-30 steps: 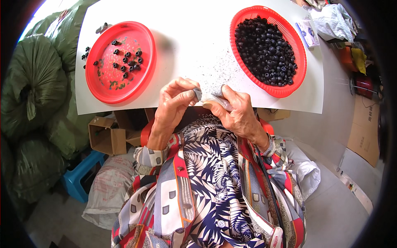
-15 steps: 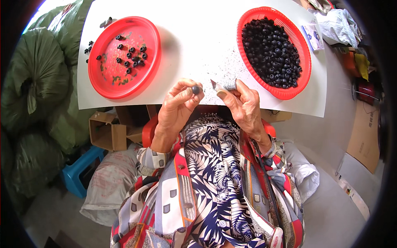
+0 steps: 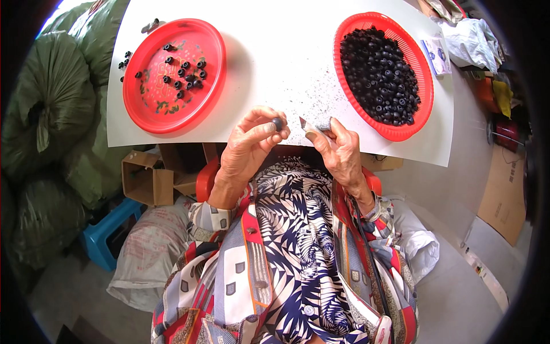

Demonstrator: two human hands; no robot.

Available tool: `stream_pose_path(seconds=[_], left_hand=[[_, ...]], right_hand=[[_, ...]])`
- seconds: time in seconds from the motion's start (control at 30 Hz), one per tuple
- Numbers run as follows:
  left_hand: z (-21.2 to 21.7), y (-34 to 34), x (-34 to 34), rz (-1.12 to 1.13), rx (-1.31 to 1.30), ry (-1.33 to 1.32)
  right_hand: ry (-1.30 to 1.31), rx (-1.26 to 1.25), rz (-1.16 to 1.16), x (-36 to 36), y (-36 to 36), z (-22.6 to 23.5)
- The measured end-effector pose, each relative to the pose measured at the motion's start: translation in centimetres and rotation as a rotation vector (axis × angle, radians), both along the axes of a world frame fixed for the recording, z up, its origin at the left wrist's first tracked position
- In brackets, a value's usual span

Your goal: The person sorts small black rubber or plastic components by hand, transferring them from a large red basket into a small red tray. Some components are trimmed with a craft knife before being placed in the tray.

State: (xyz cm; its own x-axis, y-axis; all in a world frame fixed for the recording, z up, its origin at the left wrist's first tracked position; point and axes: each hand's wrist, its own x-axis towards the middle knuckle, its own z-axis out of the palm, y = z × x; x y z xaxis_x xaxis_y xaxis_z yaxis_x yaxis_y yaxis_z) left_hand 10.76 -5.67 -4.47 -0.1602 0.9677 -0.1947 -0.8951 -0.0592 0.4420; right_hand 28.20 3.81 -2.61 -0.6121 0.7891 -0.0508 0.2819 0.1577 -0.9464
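Between the thumb and fingers of my left hand (image 3: 245, 150) is a small round black piece (image 3: 278, 123), pinched near the table's front edge. My right hand (image 3: 342, 156) is closed round a small knife (image 3: 307, 125) whose handle looks wrapped. Its short pointed blade aims at the black piece, with a gap between them. A red plate (image 3: 213, 98) at the left carries several similar black pieces, spread apart. At the right, a red slotted basket (image 3: 424, 109) is filled with a heap of such black pieces (image 3: 381, 77).
Dark specks lie over the white table (image 3: 269, 51) between plate and basket. Beyond the plate's left rim sit a few loose black pieces (image 3: 124, 61) and a small grey object (image 3: 150, 25). A small box (image 3: 437, 56) stands right of the basket. Green sacks (image 3: 46, 97) crowd the left.
My left hand has shifted slightly right with the black piece, turning it a little. The knife in my right hand has moved a bit, still apart from it. The view has shifted slightly.
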Motion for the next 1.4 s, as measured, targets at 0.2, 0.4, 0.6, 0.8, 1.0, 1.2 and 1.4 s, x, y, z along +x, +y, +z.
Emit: stream_pose_path(seconds=[0.2, 0.4, 0.6, 0.8, 1.0, 1.2, 1.4], left_hand=[[0.1, 0.2, 0.5, -0.019, -0.037, 0.232], [-0.3, 0.4, 0.4, 0.023, -0.022, 0.228], [0.3, 0.5, 0.6, 0.016, -0.096, 0.220], [0.0, 0.5, 0.9, 0.045, -0.101, 0.169], [-0.2, 0.3, 0.6, -0.006, -0.050, 0.121], [-0.5, 0.3, 0.8, 0.037, -0.106, 0.038], [-1.7, 0.2, 0.6, 0.033, -0.127, -0.092]], right_hand=[[-0.028, -0.001, -0.043, 0.9, -0.1, -1.3], [-0.045, -0.004, -0.039, 1.2, 0.1, -1.4], [-0.003, -0.046, -0.025, 0.6, -0.2, 0.7], [0.055, -0.041, 0.023, -0.2, -0.6, 1.6], [0.034, 0.066, 0.094, -0.8, -0.6, 1.4], [0.042, 0.060, 0.084, -0.7, -0.7, 1.2], [0.025, 0.071, 0.087, -0.7, -0.5, 1.3]])
